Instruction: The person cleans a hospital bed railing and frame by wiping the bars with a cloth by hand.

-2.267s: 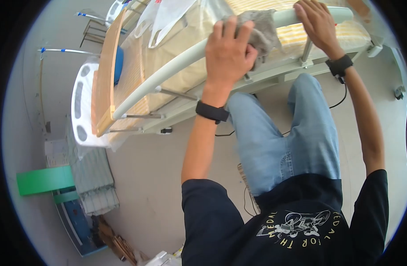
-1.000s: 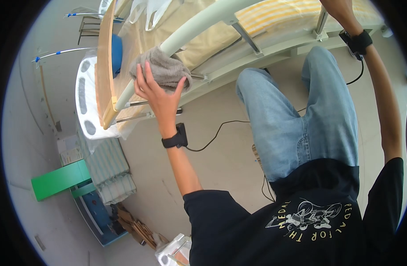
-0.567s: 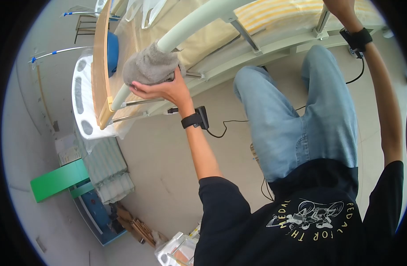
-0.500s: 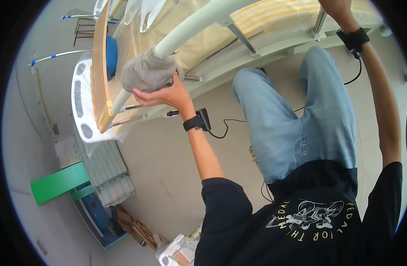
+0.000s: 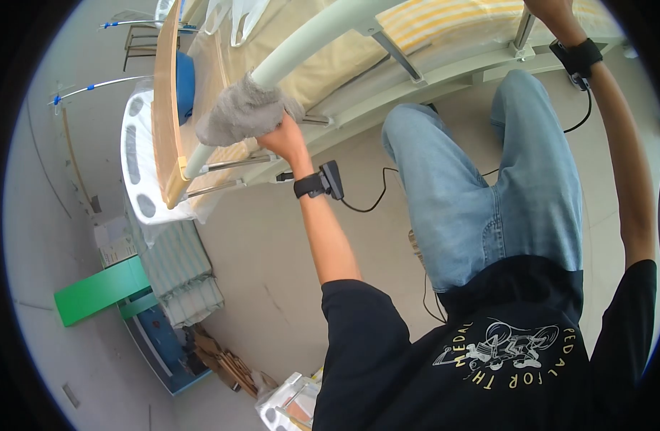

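Note:
A crumpled grey cloth [image 5: 236, 115] is wrapped around the pale, curved bed rail [image 5: 308, 42] near its lower end. My left hand [image 5: 283, 138] is closed on this cloth, with most of its fingers hidden under the fabric. At the top edge of the view, my right hand [image 5: 554, 16] is beside the bed's yellow-striped surface, over a metal rail post [image 5: 524, 32]. The frame cuts off its fingers, so their hold does not show. Each wrist wears a black strap with a small cabled device.
A wooden end board [image 5: 166, 108], a blue container [image 5: 186, 87] and a white plastic-wrapped panel [image 5: 134, 169] stand left of the rail. Cables [image 5: 366, 210] run across the floor by my legs. A green board [image 5: 102, 291] and a striped mattress [image 5: 175, 262] lie lower left.
My left hand has turned around the rail, and its fingers, spread along the cloth before, are now mostly hidden under it. The cloth has bunched differently. My right hand has barely moved.

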{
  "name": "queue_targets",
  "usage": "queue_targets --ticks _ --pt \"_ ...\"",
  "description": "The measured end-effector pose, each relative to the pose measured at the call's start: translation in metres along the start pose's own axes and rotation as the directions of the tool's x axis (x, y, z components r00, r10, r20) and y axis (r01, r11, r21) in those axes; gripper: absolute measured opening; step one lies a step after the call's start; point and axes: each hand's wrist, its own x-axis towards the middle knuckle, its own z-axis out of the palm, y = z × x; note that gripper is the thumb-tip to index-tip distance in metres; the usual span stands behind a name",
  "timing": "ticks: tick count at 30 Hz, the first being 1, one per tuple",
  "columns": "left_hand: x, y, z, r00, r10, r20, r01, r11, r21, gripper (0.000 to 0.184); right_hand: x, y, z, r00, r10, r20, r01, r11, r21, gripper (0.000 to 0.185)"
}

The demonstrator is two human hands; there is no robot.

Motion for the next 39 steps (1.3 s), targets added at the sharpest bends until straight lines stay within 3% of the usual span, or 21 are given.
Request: queue_targets --ticks 3,7,10,13,16,18,22,24,25,26,27,28,29,30,32,33,35,36,37,39 --pt "0.001 -0.002 -0.012 0.997 0.034 0.068 -0.039 0.997 0.073 0.041 0.001 0.001 -0.002 1.000 -0.027 -0.006 0.027 0.999 0.031 0.026" --pt "0.001 -0.017 -0.012 0.999 0.041 0.023 -0.045 0.980 0.193 0.039 0.000 0.004 0.000 1.000 -0.011 0.009 0.011 0.999 0.039 0.026" --pt "-0.004 -0.029 -0.007 0.996 0.092 -0.005 -0.090 0.986 0.139 0.043 -0.001 0.005 0.003 1.000 0.006 0.005 -0.006 0.999 0.044 0.026" --pt "-0.011 -0.036 -0.006 0.999 0.023 0.026 -0.026 0.989 0.147 0.043 0.000 0.002 0.001 1.000 0.024 0.015 -0.025 0.999 0.044 0.027" --pt "-0.021 -0.041 -0.002 0.994 0.085 0.074 -0.094 0.987 0.129 0.047 0.002 0.002 -0.001 1.000 0.013 0.017 -0.014 0.999 0.042 0.027" --pt "-0.030 -0.044 -0.002 0.987 0.054 0.151 -0.073 0.990 0.123 0.038 0.001 0.003 0.000 0.999 0.023 0.031 -0.023 1.000 0.012 0.027" --pt "-0.040 -0.110 0.011 0.964 0.043 0.264 -0.084 0.985 0.147 0.040 0.000 0.002 0.000 1.000 0.012 -0.006 -0.012 1.000 0.019 0.027" --pt "-0.053 -0.130 0.026 0.977 -0.016 0.212 0.023 0.999 -0.032 0.039 0.001 0.003 0.001 0.999 0.027 0.023 -0.027 1.000 0.008 0.025" --pt "-0.050 -0.154 0.031 0.919 0.220 0.327 -0.285 0.944 0.165 0.027 0.001 0.004 0.001 1.000 0.025 0.017 -0.025 1.000 -0.002 0.025" --pt "-0.044 -0.153 0.032 0.917 0.223 0.330 -0.286 0.946 0.156 0.027 0.000 0.004 0.001 1.000 0.023 0.010 -0.023 1.000 0.010 0.025" --pt "-0.037 -0.150 0.030 0.714 0.362 0.600 -0.687 0.528 0.499 0.023 0.000 0.004 0.001 1.000 0.021 0.006 -0.021 1.000 0.021 0.024" --pt "-0.036 -0.146 0.031 0.472 0.256 0.844 -0.850 -0.124 0.513 0.020 0.000 0.005 0.001 1.000 0.018 0.009 -0.018 1.000 0.012 0.024" --pt "-0.042 -0.129 0.034 0.567 0.234 0.790 -0.820 0.060 0.570 0.014 0.000 0.005 0.001 1.000 0.010 -0.003 -0.010 1.000 0.015 0.024" --pt "-0.043 -0.115 0.028 0.568 0.231 0.790 -0.819 0.065 0.570 0.014 -0.001 0.005 0.002 1.000 0.003 -0.015 -0.003 1.000 0.023 0.023" --pt "-0.032 -0.084 0.014 0.513 0.414 0.752 -0.858 0.217 0.466 0.015 0.000 0.007 0.006 0.999 -0.012 -0.043 0.013 1.000 0.009 0.023" --pt "-0.025 -0.058 0.013 0.514 0.412 0.752 -0.857 0.218 0.467 0.015 -0.001 0.007 0.007 0.997 -0.025 -0.072 0.024 1.000 -0.006 0.024" --pt "-0.014 -0.020 0.009 0.622 -0.072 0.780 -0.753 0.219 0.620 0.016 -0.005 0.013 0.009 0.999 -0.017 -0.050 0.018 1.000 0.004 0.024" --pt "-0.002 -0.049 0.007 0.624 -0.085 0.777 -0.749 0.221 0.625 0.016 -0.004 0.013 0.008 1.000 -0.012 -0.028 0.012 1.000 0.012 0.025" --pt "0.018 -0.102 0.006 0.700 -0.001 0.714 -0.688 0.269 0.675 0.023 -0.004 0.012 0.008 0.999 -0.014 -0.041 0.015 1.000 0.018 0.027" --pt "0.035 -0.140 -0.006 0.806 0.165 0.569 -0.580 0.413 0.702 0.028 0.000 0.007 0.004 1.000 -0.001 -0.014 0.001 1.000 0.013 0.027"
